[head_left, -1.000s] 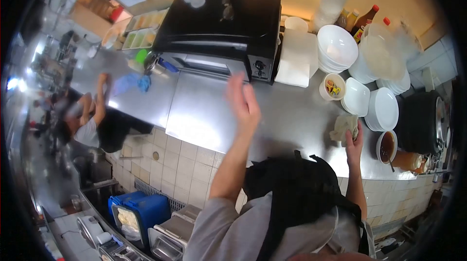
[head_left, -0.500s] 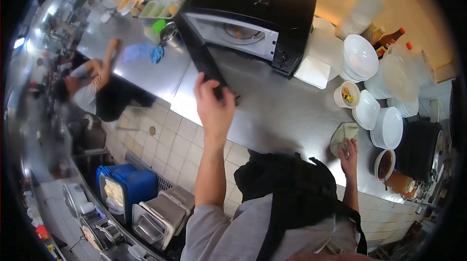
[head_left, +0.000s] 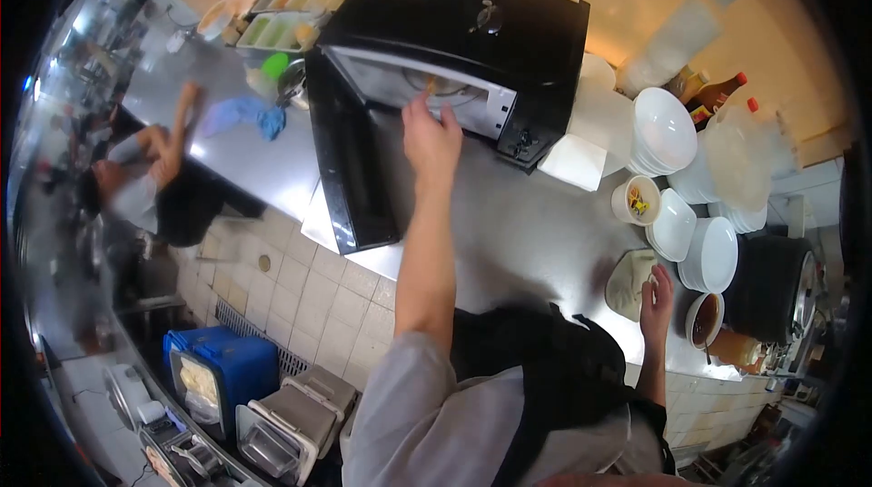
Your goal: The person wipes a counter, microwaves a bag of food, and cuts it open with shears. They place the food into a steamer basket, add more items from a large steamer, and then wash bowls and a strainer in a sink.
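A black microwave oven [head_left: 454, 33] stands on the steel counter with its door [head_left: 359, 178] swung wide. My left hand [head_left: 431, 137] reaches to the mouth of the lit cavity, thumb and fingers apart. Just beyond the fingertips, a small orange-brown item [head_left: 443, 85] lies on the turntable, partly hidden by the hand. At the counter's front edge, my right hand [head_left: 656, 301] rests beside a folded pale cloth [head_left: 629, 285], overlapping its right side. Its fingers are loosely curled, with a gap at the thumb.
Stacked white bowls [head_left: 665, 128], plates [head_left: 708, 255], a paper cup [head_left: 636, 201] and a bowl of dark sauce [head_left: 704, 319] stand on the right. A blue glove [head_left: 271, 122] lies left of the microwave. Another person [head_left: 136, 183] leans at the counter's far left.
The microwave door has swung wider. My left hand has left the door edge and moved up to the cavity. My right hand has shifted slightly to the cloth's right side, fingers more curled.
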A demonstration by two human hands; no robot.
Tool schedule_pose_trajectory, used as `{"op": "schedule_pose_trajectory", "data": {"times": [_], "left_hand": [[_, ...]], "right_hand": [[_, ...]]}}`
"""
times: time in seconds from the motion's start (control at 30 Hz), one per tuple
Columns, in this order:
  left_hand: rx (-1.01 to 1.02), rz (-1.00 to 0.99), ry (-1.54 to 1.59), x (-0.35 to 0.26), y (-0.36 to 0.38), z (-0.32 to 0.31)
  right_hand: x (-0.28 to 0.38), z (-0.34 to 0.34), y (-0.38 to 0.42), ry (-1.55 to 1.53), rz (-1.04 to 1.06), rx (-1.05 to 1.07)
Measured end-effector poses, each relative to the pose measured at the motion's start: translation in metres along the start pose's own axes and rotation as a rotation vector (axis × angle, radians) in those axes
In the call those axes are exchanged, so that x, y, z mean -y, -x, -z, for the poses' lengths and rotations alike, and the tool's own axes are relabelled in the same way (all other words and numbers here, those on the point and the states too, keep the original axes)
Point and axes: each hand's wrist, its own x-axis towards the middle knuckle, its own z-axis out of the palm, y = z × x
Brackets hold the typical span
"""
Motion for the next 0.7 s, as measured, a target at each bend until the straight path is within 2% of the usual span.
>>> {"op": "schedule_pose_trajectory", "data": {"times": [0.03, 0.07, 0.13, 0.17, 0.23, 0.33, 0.37, 0.43, 0.5, 0.53, 0.57, 0.6, 0.67, 0.7], "left_hand": [[0.039, 0.106, -0.065, 0.012, -0.022, -0.022], [0.039, 0.100, -0.059, 0.025, -0.040, -0.042], [0.181, 0.263, -0.277, 0.037, -0.068, -0.063], [0.184, 0.256, -0.277, 0.040, -0.076, -0.064], [0.417, 0.242, -0.315, 0.030, -0.089, -0.057], [0.250, 0.255, -0.239, 0.034, -0.095, -0.064], [0.251, 0.254, -0.246, 0.038, -0.093, -0.065], [0.166, 0.443, 0.524, 0.041, -0.087, -0.062], [0.143, 0.410, 0.510, 0.036, -0.070, -0.047], [0.122, 0.381, 0.499, 0.027, -0.056, -0.033], [0.080, 0.268, 0.479, 0.010, -0.037, -0.015], [0.076, 0.266, 0.476, 0.003, -0.020, -0.002], [0.114, 0.054, 0.235, -0.004, 0.011, 0.024], [0.166, 0.062, 0.258, -0.008, 0.028, 0.035]], "right_hand": [[0.005, 0.001, 0.001, -0.002, 0.004, -0.010], [0.011, 0.005, 0.005, -0.034, -0.049, -0.001], [0.011, 0.006, 0.013, -0.070, -0.105, 0.002], [0.007, 0.006, 0.019, -0.090, -0.154, -0.020], [-0.006, 0.007, 0.030, -0.108, -0.208, -0.049], [-0.018, 0.002, 0.041, -0.171, -0.218, -0.067], [-0.019, 0.000, 0.042, -0.193, -0.220, -0.070], [-0.023, -0.005, 0.043, -0.222, -0.220, -0.070], [-0.033, -0.009, 0.039, -0.197, -0.104, -0.052], [-0.028, -0.009, 0.036, -0.200, -0.103, -0.050], [-0.019, -0.010, 0.033, -0.231, -0.132, -0.041], [-0.012, -0.010, 0.028, -0.262, -0.159, -0.033], [-0.006, -0.009, 0.023, -0.277, -0.144, -0.011], [-0.004, -0.009, 0.021, -0.286, -0.134, 0.009]]}}
